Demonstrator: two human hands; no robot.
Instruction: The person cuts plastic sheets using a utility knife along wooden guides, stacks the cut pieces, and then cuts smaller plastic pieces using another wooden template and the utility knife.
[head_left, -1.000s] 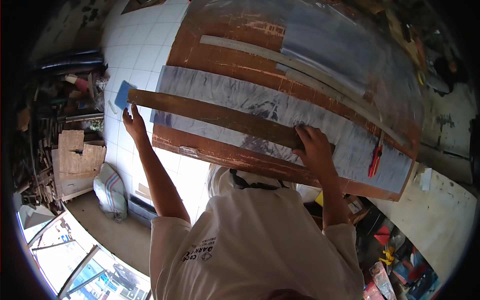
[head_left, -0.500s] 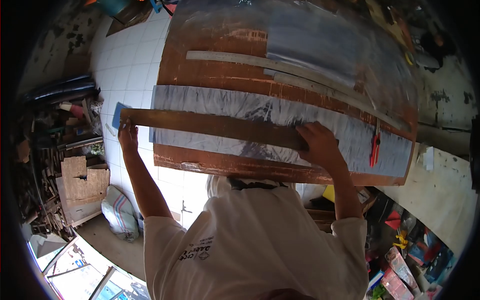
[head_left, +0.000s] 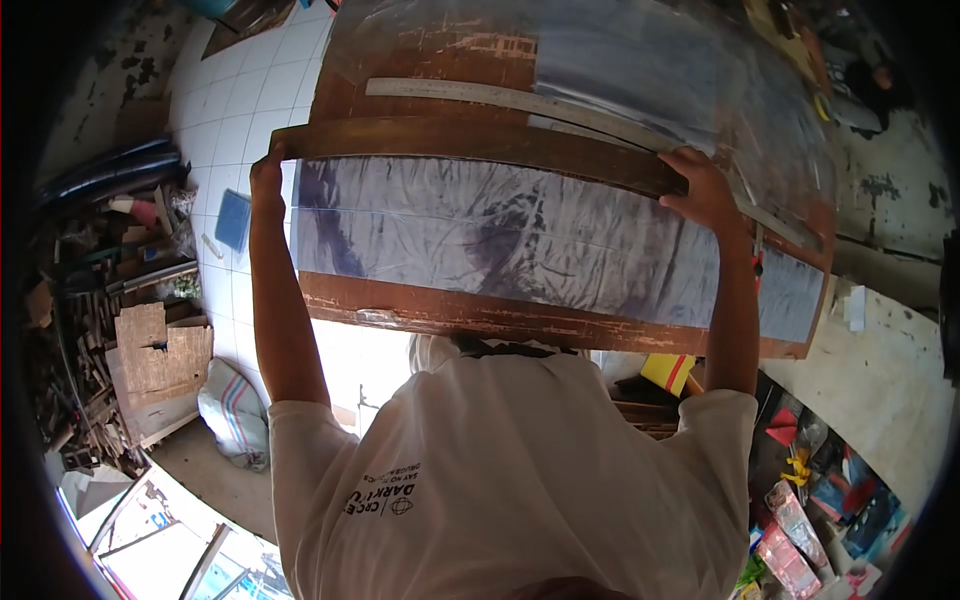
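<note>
A long flat brown strip (head_left: 460,138), looking like wood, lies along the far edge of a grey, streaked sheet (head_left: 430,225). Its left end, which sticks out past the table, is held by my left hand (head_left: 268,170). At the other end my right hand (head_left: 705,190) grips the strip, thumb on the near edge and fingers on the far edge. Just beyond the strip is a long metal ruler (head_left: 450,92). A red cutter (head_left: 757,272) rests on the sheet's right part, partly hidden by my right forearm.
Everything lies on a worn brown tabletop (head_left: 420,312). Clear plastic sheeting (head_left: 630,70) covers its far side. Scrap wood (head_left: 160,350) is piled at the left, near a white sack (head_left: 232,412). A pale board (head_left: 880,350) and assorted packets (head_left: 790,550) are at the right.
Both hands have moved the brown strip away from me, from across the middle of the grey sheet to its far edge. More of the sheet now shows.
</note>
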